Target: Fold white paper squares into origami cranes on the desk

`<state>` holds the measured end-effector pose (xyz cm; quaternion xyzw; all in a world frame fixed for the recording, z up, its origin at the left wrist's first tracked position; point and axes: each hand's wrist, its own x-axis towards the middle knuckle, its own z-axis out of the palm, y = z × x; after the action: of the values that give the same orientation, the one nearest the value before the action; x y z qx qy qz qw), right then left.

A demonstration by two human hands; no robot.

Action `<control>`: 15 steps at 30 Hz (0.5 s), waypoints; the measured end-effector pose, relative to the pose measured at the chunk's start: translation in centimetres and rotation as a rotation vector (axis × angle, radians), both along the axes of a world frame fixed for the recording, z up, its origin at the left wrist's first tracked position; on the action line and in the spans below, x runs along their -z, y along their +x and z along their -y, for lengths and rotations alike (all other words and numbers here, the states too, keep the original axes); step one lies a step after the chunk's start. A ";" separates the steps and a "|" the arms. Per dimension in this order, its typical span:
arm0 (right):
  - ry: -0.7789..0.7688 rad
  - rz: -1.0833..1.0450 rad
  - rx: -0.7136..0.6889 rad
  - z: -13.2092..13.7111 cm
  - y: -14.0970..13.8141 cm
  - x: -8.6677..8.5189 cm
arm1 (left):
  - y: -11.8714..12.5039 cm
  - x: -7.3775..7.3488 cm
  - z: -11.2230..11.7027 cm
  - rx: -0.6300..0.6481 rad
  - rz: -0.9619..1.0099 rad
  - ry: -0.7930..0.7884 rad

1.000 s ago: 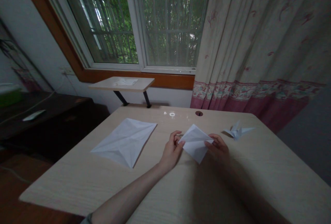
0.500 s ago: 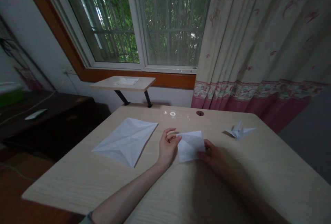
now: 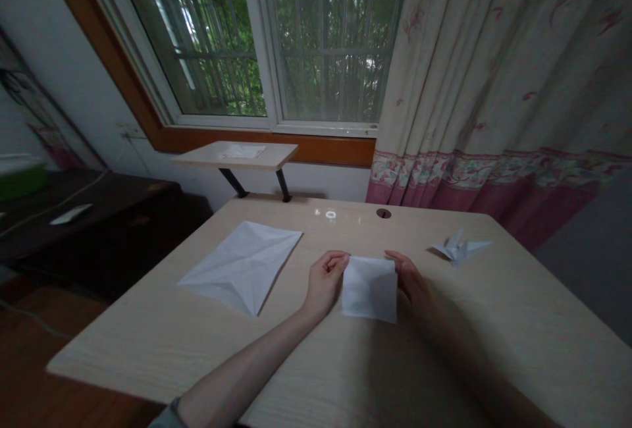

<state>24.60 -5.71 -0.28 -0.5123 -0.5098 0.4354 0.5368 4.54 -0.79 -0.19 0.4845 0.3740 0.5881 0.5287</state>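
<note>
A small square of folded white paper [image 3: 369,290] is in front of me over the table, its upper edge roughly level. My left hand [image 3: 326,282] is closed, with thumb and fingertips pinching its upper left corner. At the upper right corner is my right hand [image 3: 411,280]; its index finger reaches above the corner and the other fingers bend at the right edge, partly hidden by shadow. Left of my hands a larger creased sheet of white paper [image 3: 241,267] lies spread out. To the right rests a folded paper crane [image 3: 460,250].
The pale wooden table [image 3: 296,369] has a small raised shelf [image 3: 207,157] at its far left, with a crumpled white tissue [image 3: 241,151] on it. A round cable hole [image 3: 384,213] sits near the back edge. A curtain [image 3: 474,85] hangs behind, beside the window.
The small paper has turned from tilted to nearly straight. My right hand has slid up from its lower right side to the upper right corner, and my left hand has shifted slightly.
</note>
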 end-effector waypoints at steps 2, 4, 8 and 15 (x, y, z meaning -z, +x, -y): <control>0.026 0.010 -0.011 -0.2 0.0 0.3 | 0.0 0.1 0.0 0.035 0.009 -0.011; 0.037 -0.002 -0.021 -0.4 -0.1 0.4 | 0.2 0.4 0.0 0.073 0.027 -0.014; 0.031 -0.033 0.001 -0.3 -0.3 0.4 | 0.4 1.2 0.0 0.040 0.036 -0.002; 0.268 0.286 0.155 0.1 0.0 1.3 | -0.1 -0.3 1.1 -0.059 -0.333 0.129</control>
<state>24.56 -5.79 -1.63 -0.5306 -0.5933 0.2440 0.5540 4.40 -1.90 0.07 0.5969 0.4318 0.5379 0.4097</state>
